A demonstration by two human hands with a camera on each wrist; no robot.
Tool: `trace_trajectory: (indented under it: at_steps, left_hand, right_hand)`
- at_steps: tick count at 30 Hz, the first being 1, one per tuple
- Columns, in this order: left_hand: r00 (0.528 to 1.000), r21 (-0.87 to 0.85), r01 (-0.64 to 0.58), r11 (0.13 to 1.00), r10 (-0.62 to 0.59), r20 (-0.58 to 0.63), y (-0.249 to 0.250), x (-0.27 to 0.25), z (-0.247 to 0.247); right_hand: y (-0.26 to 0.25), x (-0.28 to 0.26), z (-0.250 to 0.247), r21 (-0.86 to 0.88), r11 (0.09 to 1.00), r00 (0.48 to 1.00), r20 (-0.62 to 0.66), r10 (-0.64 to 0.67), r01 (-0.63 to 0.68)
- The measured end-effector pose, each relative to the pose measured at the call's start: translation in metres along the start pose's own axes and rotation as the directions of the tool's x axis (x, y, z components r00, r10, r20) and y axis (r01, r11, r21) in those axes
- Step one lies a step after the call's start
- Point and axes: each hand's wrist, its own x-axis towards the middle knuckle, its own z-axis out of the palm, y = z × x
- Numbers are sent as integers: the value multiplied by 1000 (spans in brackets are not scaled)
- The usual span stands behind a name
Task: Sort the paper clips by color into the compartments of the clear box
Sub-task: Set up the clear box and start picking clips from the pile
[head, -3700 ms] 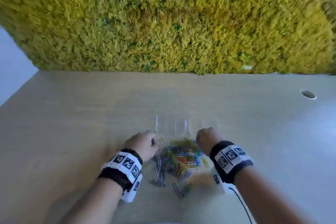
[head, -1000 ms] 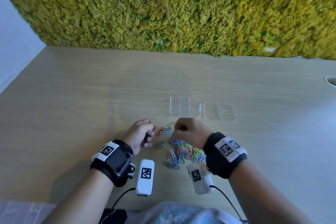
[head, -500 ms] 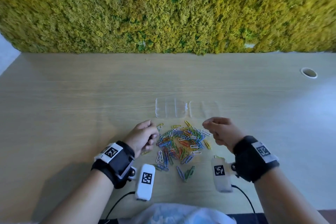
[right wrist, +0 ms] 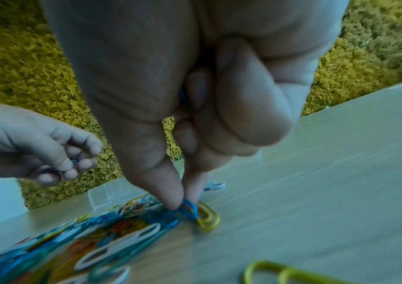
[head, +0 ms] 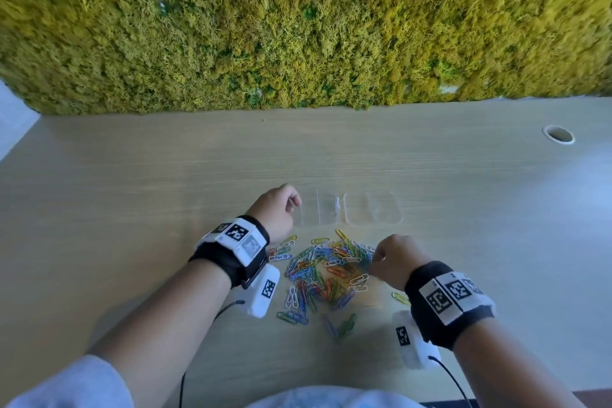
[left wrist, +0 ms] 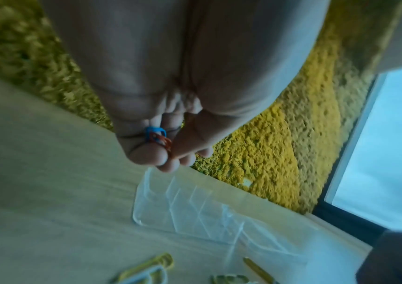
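Head view first: a moss wall backs a pale wooden table, and on it the clear box lies open with its lid folded flat to the right. Its compartments look bare in this view and in the left wrist view, so the sorting seems barely begun. Nearly all the paper clips lie in a loose, mixed heap just in front of the box, with a few strays around its edges, including a yellow clip by the right wrist.

Both forearms reach in from the near edge, each wearing a dark wrist band with printed markers. The left hand hangs over the box's left end, knuckles up, fingers curled. In the left wrist view its thumb and fingertips pinch a blue clip and a red clip together; these two colours will need separate compartments, I judge. The right hand sits at the heap's right edge, its other fingers folded into the palm. Its thumb and forefinger point down and nip a blue paper clip that touches the table, just beside a yellow one. Something blue also shows inside the folded fingers, too hidden to name.
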Motion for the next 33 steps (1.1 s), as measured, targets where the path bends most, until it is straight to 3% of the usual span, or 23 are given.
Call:
trace_trajectory:
  at_steps: [2, 4, 5, 8, 12, 17, 20, 23, 28, 31, 33]
  left_hand:
    - [999, 52, -35, 998, 35, 3, 5, 8, -1]
    - [998, 77, -55, 995, 55, 7, 10, 15, 1]
    - [998, 78, -64, 995, 64, 3, 11, 17, 2]
    - [995, 22, -86, 996, 87, -50, 10, 18, 9]
    - [981, -60, -103, 993, 92, -173, 2, 12, 9]
    - [953, -157, -107, 982, 56, -298, -16, -4, -1]
    - [953, -207, -71, 976, 5, -304, -30, -17, -5]
    - [964, -192, -28, 981, -25, -266, -42, -31, -5]
    - [981, -191, 20, 981, -56, -187, -50, -48, 6]
    - [986, -202, 6, 979, -39, -160, -51, -54, 14]
    - [990, -176, 0, 984, -25, -140, -50, -56, 16]
  right_hand:
    - [4, -2, -4, 61, 998, 999, -28, 17, -16]
    - [8, -1, -5, 264, 964, 998, -27, 50, -41]
    - [9, -1, -6, 441, 895, 997, 16, 72, -72]
    - [8, 2, -6, 833, 504, 973, 214, 82, -226]
    - [-4, 7, -6, 940, 224, 960, 276, -48, -259]
    - [-36, 15, -11, 941, 91, 923, 339, -182, -327]
    - [-55, 24, -16, 925, 134, 897, 377, -231, -354]
    - [-76, 33, -23, 920, 238, 911, 360, -201, -312]
    - [-109, 50, -43, 799, 583, 951, 278, -134, -152]
    - [-124, 67, -47, 568, 823, 967, 196, -164, 25]
    - [-133, 72, -49, 425, 899, 968, 164, -190, 105]
